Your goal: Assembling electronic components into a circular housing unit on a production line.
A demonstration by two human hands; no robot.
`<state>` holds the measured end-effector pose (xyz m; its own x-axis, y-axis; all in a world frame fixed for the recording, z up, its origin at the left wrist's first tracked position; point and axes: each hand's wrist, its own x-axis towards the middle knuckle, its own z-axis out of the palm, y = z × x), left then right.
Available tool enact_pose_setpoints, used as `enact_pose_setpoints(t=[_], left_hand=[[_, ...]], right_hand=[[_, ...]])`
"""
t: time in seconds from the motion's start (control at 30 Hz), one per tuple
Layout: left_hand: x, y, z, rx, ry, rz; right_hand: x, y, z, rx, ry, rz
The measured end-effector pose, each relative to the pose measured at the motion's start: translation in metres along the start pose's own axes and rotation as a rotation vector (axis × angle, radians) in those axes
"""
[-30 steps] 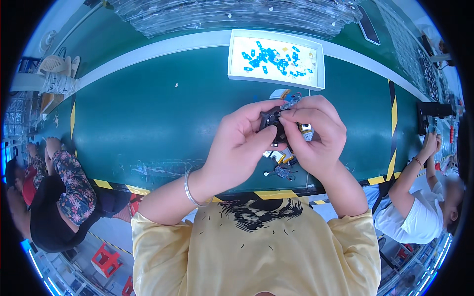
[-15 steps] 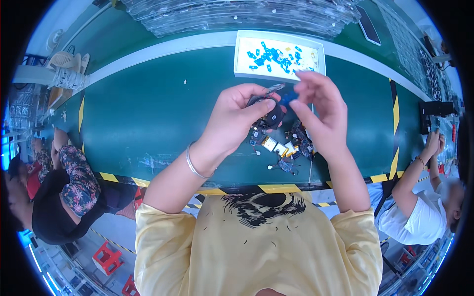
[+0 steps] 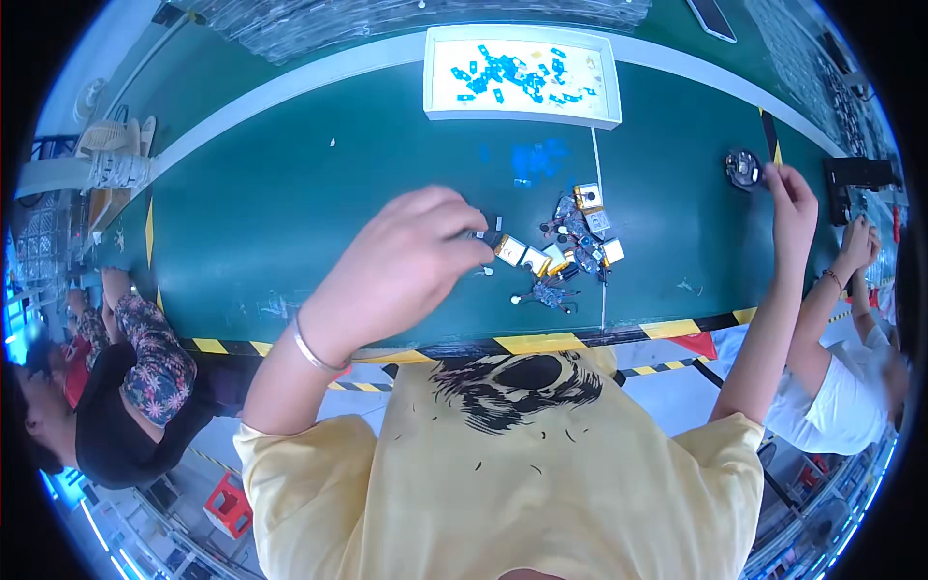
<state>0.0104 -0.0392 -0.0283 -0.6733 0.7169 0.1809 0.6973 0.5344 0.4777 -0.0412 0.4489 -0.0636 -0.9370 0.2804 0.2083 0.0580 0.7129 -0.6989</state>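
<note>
My left hand (image 3: 416,256) is over the middle of the green table, its fingers pinched together beside a pile of small electronics. A small dark part shows at its fingertips, but I cannot make out what they hold. Next to them lie flat silver battery cells (image 3: 510,251) with yellow edges and tangled small circuit boards with wires (image 3: 570,220). My right hand (image 3: 795,198) reaches far to the right, thumb and finger closed at the edge of a round black device (image 3: 743,169). Parts show in the device's open face.
A white box (image 3: 522,114) with small blue pieces stands at the back. Blurred blue pieces (image 3: 539,158) lie before it. Striped tape (image 3: 541,342) lines the front edge. A phone-like slab (image 3: 712,17) lies far back. People work on both sides; a black apparatus (image 3: 860,174) stands right.
The round black device has gone from my left hand to my right, now far right. My left hand has moved down and left to the electronics pile. The blue pieces now lie on the table.
</note>
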Motion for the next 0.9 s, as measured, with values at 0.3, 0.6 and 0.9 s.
enact_pose_setpoints(t=[0.3,0.6,0.9], left_hand=[[0.007,-0.006,0.019,-0.099,0.114,-0.105],[0.041,-0.002,0.015,-1.376,0.281,-0.469],[0.035,0.001,0.028,-1.128,0.370,-0.436]], right_hand=[[-0.038,-0.097,0.046,-0.286,0.213,-0.431],[-0.067,-0.222,0.118,0.562,-0.689,-0.465],[-0.085,-0.205,0.157,0.859,-0.624,-0.124]])
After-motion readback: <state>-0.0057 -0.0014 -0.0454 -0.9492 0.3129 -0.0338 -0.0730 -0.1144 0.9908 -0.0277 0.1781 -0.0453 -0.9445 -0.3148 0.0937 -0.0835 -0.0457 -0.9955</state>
